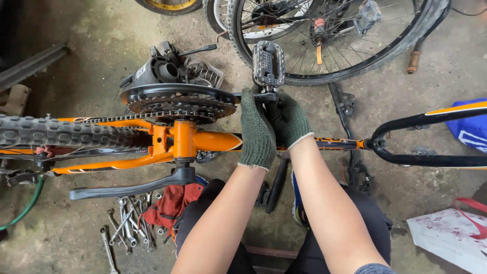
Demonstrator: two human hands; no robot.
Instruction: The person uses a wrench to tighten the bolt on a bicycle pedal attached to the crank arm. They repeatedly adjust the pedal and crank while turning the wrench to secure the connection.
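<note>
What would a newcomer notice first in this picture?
The orange bicycle frame lying across the middle, with its chainrings facing up. Above it, the left hand and right hand, both in green gloves, meet at the crank just below the grey pedal. Wrenches lie bottom left.

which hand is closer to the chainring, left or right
Left. The left hand grips the crank arm right beside the chainring; the right hand sits farther out, under the pedal.
</note>
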